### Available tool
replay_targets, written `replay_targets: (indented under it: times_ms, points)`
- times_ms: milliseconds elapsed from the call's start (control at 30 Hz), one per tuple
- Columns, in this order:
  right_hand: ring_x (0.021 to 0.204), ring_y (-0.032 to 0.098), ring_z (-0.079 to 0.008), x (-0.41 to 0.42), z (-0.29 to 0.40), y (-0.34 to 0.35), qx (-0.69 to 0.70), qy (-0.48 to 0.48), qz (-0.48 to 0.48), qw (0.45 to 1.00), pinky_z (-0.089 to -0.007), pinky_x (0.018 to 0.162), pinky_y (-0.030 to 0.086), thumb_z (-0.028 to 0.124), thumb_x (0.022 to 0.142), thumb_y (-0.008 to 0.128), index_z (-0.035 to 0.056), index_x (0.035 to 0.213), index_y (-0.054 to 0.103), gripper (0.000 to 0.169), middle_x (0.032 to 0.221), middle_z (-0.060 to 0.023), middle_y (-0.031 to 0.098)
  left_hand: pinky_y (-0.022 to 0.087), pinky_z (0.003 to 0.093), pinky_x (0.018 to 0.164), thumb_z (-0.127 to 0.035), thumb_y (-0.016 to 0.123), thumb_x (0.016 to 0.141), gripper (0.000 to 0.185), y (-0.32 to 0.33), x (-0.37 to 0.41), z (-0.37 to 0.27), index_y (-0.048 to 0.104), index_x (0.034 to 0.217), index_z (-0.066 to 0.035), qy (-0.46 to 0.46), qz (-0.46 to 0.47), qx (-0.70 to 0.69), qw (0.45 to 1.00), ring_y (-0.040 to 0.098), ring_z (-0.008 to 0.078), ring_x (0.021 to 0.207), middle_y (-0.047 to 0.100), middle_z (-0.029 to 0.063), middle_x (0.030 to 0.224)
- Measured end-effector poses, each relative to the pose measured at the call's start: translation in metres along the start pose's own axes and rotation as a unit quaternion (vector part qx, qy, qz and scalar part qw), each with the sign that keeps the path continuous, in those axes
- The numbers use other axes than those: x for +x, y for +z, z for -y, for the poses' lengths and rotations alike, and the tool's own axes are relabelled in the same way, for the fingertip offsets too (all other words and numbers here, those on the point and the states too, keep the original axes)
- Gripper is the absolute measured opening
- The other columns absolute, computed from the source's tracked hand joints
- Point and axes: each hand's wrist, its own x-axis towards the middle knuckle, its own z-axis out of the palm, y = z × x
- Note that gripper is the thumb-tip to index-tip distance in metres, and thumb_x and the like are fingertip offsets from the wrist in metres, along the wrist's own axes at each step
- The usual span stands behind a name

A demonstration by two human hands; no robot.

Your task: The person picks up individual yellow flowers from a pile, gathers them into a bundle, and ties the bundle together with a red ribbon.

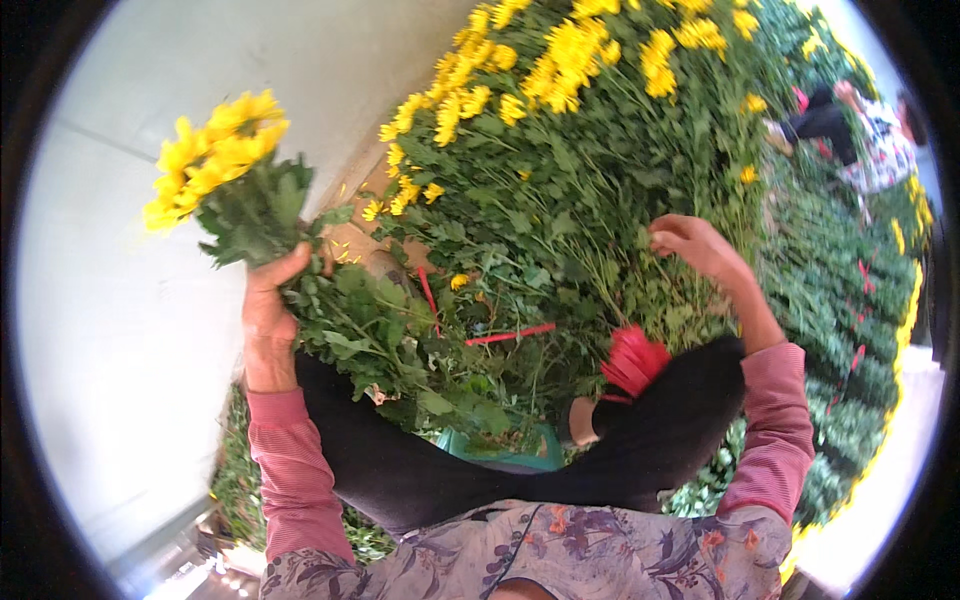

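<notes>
My left hand [274, 307] grips a bunch of yellow chrysanthemums [217, 161] by its leafy stems. The blooms point up and away beside the pale wall, and the lower stems trail over my left leg. My right hand [697, 247] is above the right side of a large heap of cut chrysanthemums [570, 180]. Its thumb and fingertips are close together; whether they pinch a stem is not plain. Near my right knee lies a bundle of red ties [636, 360]. Two loose red strips [510, 334] rest among the stems in front of me.
A pale wall [150, 300] rises along the left. Between my legs is a green plastic object [499, 450], partly covered by leaves. Rows of bundled chrysanthemums [855, 300] run down the right side. Another person [874, 142] sits among flowers at the far right.
</notes>
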Motion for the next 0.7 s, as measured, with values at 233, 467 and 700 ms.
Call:
replay_targets:
  times_ms: [233,467,700]
  points:
    - [0.107,0.058,-0.0371,0.167,-0.019,0.208,-0.284,0.041,-0.16,0.944,-0.0463,0.085,0.05,0.045,0.084,0.067,0.0086,0.149,0.017,0.09,0.134,-0.0239,0.046,0.056,0.0334,0.066,0.004,0.07,0.072,0.045,0.006,0.001,0.001,0.058,0.115,-0.001,-0.014,-0.055,-0.011,0.998,0.066,0.0206,0.078,0.066,0.008,0.095]
    - [0.093,0.064,-0.0331,0.161,-0.04,0.205,-0.303,-0.123,-0.195,0.925,-0.0417,0.074,0.054,0.019,0.08,0.073,0.0043,0.146,0.026,0.082,0.12,-0.0197,0.058,0.057,0.034,0.067,0.003,0.072,0.072,0.041,-0.015,-0.003,-0.008,0.06,0.111,0.0,-0.023,-0.083,-0.01,0.996,0.066,0.0203,0.075,0.067,0.0088,0.094]
    - [0.097,0.061,-0.0396,0.064,0.012,0.181,-0.215,-0.192,-0.182,0.94,-0.0433,0.077,0.051,-0.001,0.071,0.066,0.0086,0.144,0.031,0.081,0.121,-0.0206,0.058,0.055,0.0336,0.072,0.003,0.072,0.072,0.039,-0.046,-0.026,-0.007,0.06,0.11,0.0,0.022,-0.13,-0.029,0.991,0.065,0.0209,0.078,0.066,0.0084,0.092]
